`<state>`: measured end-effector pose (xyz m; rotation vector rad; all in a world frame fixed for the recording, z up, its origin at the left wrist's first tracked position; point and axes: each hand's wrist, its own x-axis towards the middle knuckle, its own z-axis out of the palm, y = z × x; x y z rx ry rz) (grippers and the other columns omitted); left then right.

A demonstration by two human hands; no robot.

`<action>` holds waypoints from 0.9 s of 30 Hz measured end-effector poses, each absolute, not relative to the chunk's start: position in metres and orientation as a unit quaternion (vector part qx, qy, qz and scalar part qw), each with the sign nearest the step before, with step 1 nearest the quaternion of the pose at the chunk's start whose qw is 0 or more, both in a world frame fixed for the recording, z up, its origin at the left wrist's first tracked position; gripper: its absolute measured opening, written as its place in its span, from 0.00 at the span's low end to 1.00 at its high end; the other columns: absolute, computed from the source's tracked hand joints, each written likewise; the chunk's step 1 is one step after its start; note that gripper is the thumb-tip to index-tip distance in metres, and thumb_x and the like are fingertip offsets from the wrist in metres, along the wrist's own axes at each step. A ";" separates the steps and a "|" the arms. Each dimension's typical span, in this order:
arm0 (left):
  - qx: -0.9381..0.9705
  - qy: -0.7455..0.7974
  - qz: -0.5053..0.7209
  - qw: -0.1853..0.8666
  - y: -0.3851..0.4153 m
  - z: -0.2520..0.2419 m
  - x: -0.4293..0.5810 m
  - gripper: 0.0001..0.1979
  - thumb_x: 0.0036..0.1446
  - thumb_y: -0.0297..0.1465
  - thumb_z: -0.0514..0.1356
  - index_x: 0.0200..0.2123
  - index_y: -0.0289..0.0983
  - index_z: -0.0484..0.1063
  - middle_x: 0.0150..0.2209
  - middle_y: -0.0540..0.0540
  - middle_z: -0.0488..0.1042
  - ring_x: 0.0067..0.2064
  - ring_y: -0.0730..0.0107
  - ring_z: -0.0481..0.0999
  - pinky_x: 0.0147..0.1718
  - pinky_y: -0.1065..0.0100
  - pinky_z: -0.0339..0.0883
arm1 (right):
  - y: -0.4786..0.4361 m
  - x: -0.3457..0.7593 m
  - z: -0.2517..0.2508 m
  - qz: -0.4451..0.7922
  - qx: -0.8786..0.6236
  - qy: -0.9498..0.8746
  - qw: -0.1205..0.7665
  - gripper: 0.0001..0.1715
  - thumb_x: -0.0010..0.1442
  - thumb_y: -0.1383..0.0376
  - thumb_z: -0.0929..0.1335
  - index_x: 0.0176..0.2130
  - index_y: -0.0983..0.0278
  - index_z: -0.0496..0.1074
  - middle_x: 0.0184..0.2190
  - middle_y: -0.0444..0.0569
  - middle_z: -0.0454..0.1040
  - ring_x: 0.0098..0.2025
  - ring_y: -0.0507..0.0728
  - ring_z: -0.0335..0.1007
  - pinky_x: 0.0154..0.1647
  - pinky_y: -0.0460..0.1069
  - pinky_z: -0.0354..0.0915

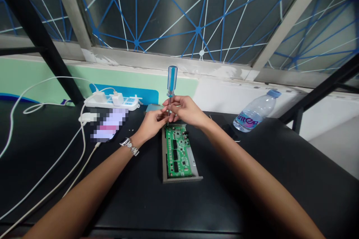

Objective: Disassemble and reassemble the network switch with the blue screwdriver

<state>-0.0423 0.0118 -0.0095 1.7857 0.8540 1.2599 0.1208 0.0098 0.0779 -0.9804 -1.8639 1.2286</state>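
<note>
the left hand (151, 125) and right hand (183, 111) pinch an upright blue-handled screwdriver (172, 80) just above a green circuit board (176, 153) in a grey metal case (182, 179)

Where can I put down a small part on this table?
Bare black tabletop lies right of the right forearm, below the clear plastic water bottle; another patch lies below the green circuit board. Left of the board, white cables crowd.

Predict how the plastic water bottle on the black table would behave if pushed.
The water bottle appears to lie on its side on the black table, so it would probably roll. Its thin clear plastic would likely dent under a firm grip. Its weight is hard to judge.
</note>
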 end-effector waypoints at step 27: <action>0.731 0.341 0.473 0.355 0.008 0.000 -0.046 0.10 0.60 0.35 0.62 0.37 0.34 0.77 0.39 0.41 0.81 0.42 0.60 0.81 0.44 0.63 0.73 | 0.016 0.130 0.073 0.455 -0.369 -0.735 0.342 0.07 0.56 0.68 0.68 0.38 0.65 0.69 0.30 0.47 0.76 0.25 0.51 0.75 0.27 0.47 0.69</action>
